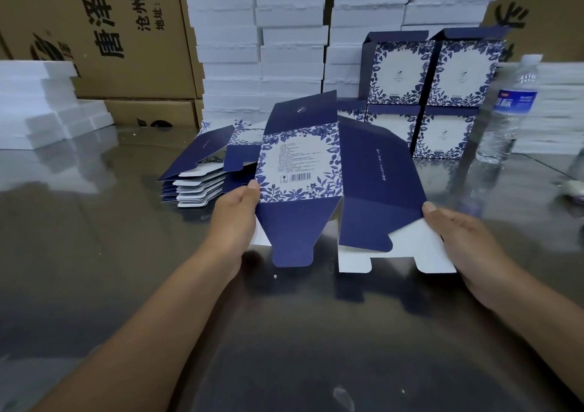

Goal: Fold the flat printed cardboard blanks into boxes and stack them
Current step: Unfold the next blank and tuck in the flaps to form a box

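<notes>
Both my forearms are reaching out over the glossy desk. My left hand is pinching the left edge of one printed blank, and my right hand is gripping its right edge, thumb on top. I am holding it just above the desk, bent along its middle crease, with its near flaps hanging loose and unfolded, so I judge this box is only beginning. Just beyond on the left, a pile of flat blanks is waiting, which looks like most of the work remaining. Farther right, at least four folded boxes are standing stacked two high beside a water bottle.
</notes>
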Motion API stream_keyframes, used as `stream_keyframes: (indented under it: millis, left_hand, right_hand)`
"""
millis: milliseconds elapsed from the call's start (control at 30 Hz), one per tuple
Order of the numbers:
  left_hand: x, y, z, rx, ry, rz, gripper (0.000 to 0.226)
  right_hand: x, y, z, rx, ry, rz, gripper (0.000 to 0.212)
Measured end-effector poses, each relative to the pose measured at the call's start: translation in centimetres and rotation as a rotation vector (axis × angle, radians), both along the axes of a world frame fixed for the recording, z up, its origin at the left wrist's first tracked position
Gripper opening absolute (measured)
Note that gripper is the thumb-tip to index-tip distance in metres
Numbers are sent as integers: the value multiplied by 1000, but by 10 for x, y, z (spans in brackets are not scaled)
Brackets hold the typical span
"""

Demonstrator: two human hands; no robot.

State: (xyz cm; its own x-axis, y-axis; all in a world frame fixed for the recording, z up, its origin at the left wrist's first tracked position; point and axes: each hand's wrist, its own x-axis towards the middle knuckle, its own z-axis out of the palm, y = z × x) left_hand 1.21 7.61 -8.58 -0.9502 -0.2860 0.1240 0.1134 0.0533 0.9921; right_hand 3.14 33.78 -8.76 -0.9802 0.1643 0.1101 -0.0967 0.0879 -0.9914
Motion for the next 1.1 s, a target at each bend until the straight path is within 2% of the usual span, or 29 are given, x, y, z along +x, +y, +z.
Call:
stream_keyframes:
  millis: [67,167,300,367,467,533,600,733,767,867,933,1000,1100]
  left_hand:
    - [1,-1,0,8,-3,-20,36]
    - [2,-3,3,38,-31,-60,32]
    - [5,-2,7,97,-61,-124,30]
    - [9,1,10,129,-80,-178,29]
    - [13,8,14,194,-56,-330,24]
    - [14,12,14,183,-38,-422,21]
    - [13,15,11,107,-33,-457,23]
    - [9,15,2,-232,-3,-425,29]
    - [9,13,-2,-325,22,-432,36]
    - [10,11,-9,-534,81,-482,70]
    - [10,10,-12,-546,114,-525,81]
    - [9,10,-13,-497,141,-561,82]
    - [6,8,-13,-459,148,-544,82]
  right_hand:
    - [-2,-1,-4,118,72,-75,33]
    - [-5,-4,-9,374,207,-129,5]
    - [-2,-2,-14,587,221,17,75]
    - [1,-2,-15,621,225,135,94]
    - [2,-3,-19,659,234,275,108]
    - [2,-7,-18,629,287,267,99]
    - [3,-12,-17,534,369,185,71]
    - [2,-16,-16,389,485,-7,21]
    - [2,-15,-16,383,517,-44,17]
    - [5,-14,-11,335,583,-136,29]
    - [6,-14,-7,346,608,-153,44]
    - [8,-14,-6,343,608,-141,52]
    - [12,-18,-4,356,578,-110,28]
